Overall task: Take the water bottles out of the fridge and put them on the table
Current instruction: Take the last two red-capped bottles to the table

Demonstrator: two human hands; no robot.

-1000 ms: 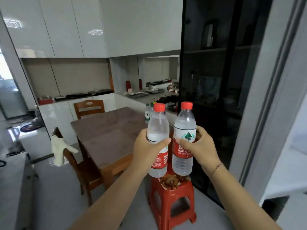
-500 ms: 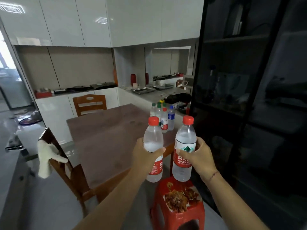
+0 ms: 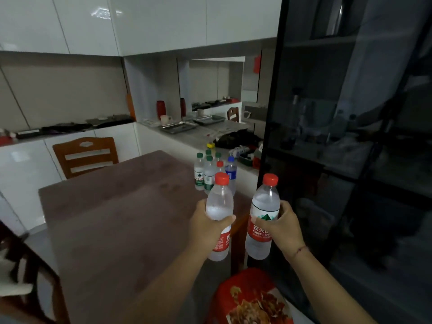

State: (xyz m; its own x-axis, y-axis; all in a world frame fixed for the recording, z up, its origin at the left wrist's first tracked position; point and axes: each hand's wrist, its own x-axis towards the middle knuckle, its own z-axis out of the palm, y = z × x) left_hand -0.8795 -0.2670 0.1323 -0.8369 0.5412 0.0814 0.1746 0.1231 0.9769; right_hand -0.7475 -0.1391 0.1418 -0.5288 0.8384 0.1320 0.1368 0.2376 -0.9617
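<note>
My left hand (image 3: 207, 228) grips a clear water bottle (image 3: 219, 202) with a red cap and red label, held upright over the near right corner of the brown table (image 3: 121, 206). Beside it, my right hand (image 3: 284, 226) grips a second red-capped water bottle (image 3: 264, 206), upright, just off the table's right edge. A cluster of several bottles (image 3: 209, 170) with green, red, blue and yellow caps stands at the table's far right corner. The fridge is not in view.
A red plastic stool (image 3: 236, 286) with a printed top stands below my hands. A tall dark glass cabinet (image 3: 350, 136) fills the right side. Wooden chairs stand at the table's far end (image 3: 86, 155) and left side (image 3: 35, 277). A counter (image 3: 201, 134) with trays runs behind.
I have moved closer to the table with both bottles. The table and the bottle cluster now appear larger, and the red stool has dropped to the bottom of the view.
</note>
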